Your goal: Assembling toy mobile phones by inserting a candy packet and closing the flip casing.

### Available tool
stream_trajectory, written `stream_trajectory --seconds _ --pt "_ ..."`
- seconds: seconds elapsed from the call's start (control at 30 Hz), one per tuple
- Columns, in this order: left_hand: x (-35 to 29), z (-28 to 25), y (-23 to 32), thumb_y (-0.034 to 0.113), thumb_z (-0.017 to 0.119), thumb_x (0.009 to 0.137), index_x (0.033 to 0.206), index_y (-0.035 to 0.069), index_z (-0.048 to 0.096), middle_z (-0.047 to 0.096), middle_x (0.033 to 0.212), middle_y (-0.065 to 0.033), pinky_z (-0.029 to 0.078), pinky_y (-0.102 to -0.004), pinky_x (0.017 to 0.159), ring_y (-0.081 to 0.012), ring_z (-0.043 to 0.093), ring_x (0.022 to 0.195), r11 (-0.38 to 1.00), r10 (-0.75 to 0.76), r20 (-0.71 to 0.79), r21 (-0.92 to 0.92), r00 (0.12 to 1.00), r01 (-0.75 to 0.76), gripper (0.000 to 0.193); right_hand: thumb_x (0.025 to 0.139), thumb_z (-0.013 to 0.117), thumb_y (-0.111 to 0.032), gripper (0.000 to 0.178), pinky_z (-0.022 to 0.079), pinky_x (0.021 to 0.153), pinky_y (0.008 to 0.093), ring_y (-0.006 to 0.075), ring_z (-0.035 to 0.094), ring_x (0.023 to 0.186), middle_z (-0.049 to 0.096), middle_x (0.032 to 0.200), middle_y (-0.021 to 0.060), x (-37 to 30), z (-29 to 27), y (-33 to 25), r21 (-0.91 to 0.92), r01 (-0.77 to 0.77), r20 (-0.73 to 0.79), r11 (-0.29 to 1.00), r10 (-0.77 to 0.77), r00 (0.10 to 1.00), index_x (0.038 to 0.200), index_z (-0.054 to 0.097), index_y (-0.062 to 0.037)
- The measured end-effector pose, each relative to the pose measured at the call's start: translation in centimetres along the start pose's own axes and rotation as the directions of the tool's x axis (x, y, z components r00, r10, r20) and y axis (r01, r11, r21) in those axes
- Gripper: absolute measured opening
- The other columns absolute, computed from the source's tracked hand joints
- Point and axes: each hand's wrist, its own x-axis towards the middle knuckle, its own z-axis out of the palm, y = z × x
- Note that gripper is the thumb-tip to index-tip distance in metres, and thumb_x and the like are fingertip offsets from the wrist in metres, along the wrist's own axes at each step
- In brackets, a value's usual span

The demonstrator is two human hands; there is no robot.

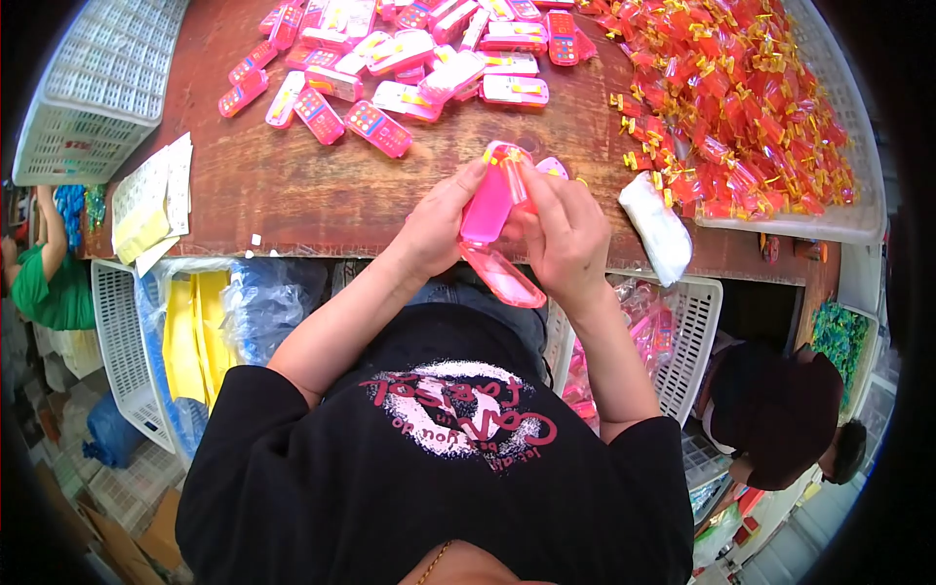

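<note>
Pink case (485,207): open, over the near edge of the desk (283,185).
Left hand (441,222), right hand (570,234): fingers pinching opposite sides.
Case feel: probably light, stiff, slick (hinge perhaps fragile); hold by side rims.

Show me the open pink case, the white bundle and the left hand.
Open pink case (486,209): head view, its pink inner face.
White bundle (656,228): head view, middle of its top.
Left hand (441,216): head view, back of the hand.
</note>
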Motion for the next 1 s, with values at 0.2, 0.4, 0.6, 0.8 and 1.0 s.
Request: stream_trajectory --seconds 0.2,0.4,0.6,0.8,1.0 --pt "0.4 -0.6 -0.6 0.028 0.042 0.104 0.122 0.003 0.052 0.062 0.112 -0.0095 0.054 -0.03 0.085 -0.0157 0.064 0.099 0.978 -0.001 -0.03 -0.207 1.0 -0.005 0.033 0.077 0.068 -0.015 0.05 0.036 0.094 0.0409 0.025 0.046 0.111 0.054 0.119 0.0057 -1.3 0.1 -0.2 -0.201 0.112 0.188 0.973 -0.074 0.979 0.126 0.06 -0.0075" --pt "0.8 -1.0 -0.4 0.028 0.047 0.102 0.122 0.003 0.051 0.063 0.112 -0.0116 0.055 -0.0328 0.085 -0.0184 0.064 0.098 0.999 0.028 -0.056 -0.039 0.998 -0.03 0.033 0.071 0.074 -0.023 0.063 0.035 0.099 0.0432 0.0281 0.045 0.116 0.051 0.124 0.0103 -2.4 -0.7 -1.0 0.068 0.049 0.211 0.996 -0.063 0.976 0.13 0.056 -0.0074" --pt "1.2 -2.0 -1.3 0.039 0.046 0.101 0.127 0.002 0.051 0.065 0.111 -0.0092 0.055 -0.031 0.084 -0.0153 0.066 0.091 0.99 0.002 -0.003 -0.144 1.0 -0.002 0.046 0.078 0.074 -0.028 0.067 0.039 0.098 0.0406 0.0313 0.049 0.115 0.05 0.123 0.0159 -2.8 2.4 0.7 0.217 -0.33 -0.05 0.919 0.348 0.936 0.135 0.049 -0.0033" --pt "1.4 -4.7 1.6 0.015 0.063 0.092 0.118 0.001 0.059 0.067 0.099 -0.0046 0.053 -0.0277 0.079 -0.0123 0.065 0.09 0.938 0.213 -0.159 0.309 0.964 -0.156 0.03 0.081 0.068 -0.02 0.03 0.042 0.091 0.0409 0.0282 0.053 0.102 0.057 0.11 0.0087 -2.2 -0.3 12.3 -0.314 -0.302 0.007 0.9 0.32 0.947 0.11 0.068 -0.0101" --pt "4.4 -8.1 0.7 0.021 0.067 0.087 0.12 0.001 0.058 0.063 0.108 -0.0157 0.047 -0.035 0.09 -0.0254 0.061 0.1 0.257 0.493 0.045 0.946 0.869 -0.195 0.04 0.075 0.065 -0.008 0.032 0.042 0.085 0.0454 0.0275 0.051 0.105 0.057 0.103 0.006 -1.7 -2.1 22.4 -0.767 -0.023 0.25 0.642 0.332 0.909 0.105 0.071 -0.0171"
